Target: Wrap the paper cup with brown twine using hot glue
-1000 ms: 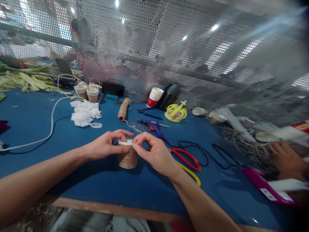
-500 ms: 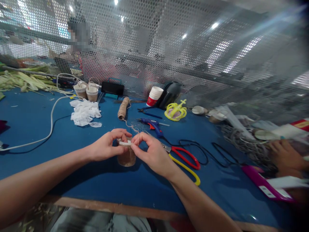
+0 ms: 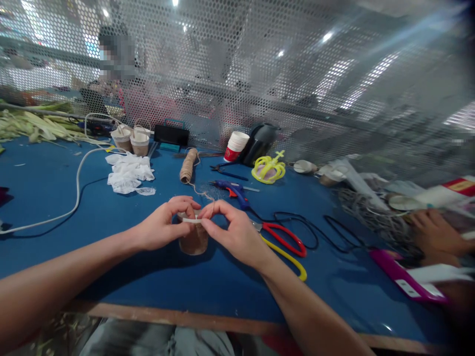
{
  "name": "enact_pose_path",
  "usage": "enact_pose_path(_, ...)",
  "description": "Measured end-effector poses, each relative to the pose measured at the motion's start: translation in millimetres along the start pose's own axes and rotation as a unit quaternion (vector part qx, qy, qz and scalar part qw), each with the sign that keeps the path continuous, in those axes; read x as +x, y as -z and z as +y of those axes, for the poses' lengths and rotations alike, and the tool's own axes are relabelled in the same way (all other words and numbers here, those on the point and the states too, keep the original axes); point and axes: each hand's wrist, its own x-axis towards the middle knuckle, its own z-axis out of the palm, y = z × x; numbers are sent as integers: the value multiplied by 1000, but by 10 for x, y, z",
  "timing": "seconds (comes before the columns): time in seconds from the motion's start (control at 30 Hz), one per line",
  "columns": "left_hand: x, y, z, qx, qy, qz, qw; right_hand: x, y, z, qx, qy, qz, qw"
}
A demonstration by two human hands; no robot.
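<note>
Between my hands stands a small paper cup (image 3: 193, 243) with a brown twine-like wrap and a white rim. My left hand (image 3: 163, 223) is closed on its left side, thumb in front at the rim and fingers over the top. With thumb and forefinger together, my right hand (image 3: 232, 230) pinches the twine against the right part of the rim. That strand runs back to a spool of twine (image 3: 188, 166) lying behind the cup. My fingers hide part of the rim and the strand's end.
Red-and-yellow-handled scissors (image 3: 285, 239) and a blue glue gun (image 3: 234, 192) lie to the right. Behind are pliers (image 3: 229, 172), a yellow crown (image 3: 268, 168) and stacked paper cups (image 3: 236, 146). White gloves (image 3: 129, 171) lie left. Another person's hand (image 3: 436, 232) is near a purple power strip (image 3: 406, 279).
The whole view has shifted slightly. My right fingers have slid a little to the left along the cup's rim; my left hand keeps its hold.
</note>
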Motion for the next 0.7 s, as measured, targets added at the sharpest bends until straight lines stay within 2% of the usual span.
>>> enact_pose_path(0.13, 2, 4, -6, -16, 7, -3, 1000, 5, 29, 8, 35, -16, -7, 999)
enact_pose_path(0.4, 1, 5, -20, -55, 12, 1, 998, 1, -11, 11, 2, -13, -3, 1000)
enact_pose_path(0.7, 6, 18, 17, 9, 10, -13, 1000, -8, -10, 7, -8, -9, -14, 1000)
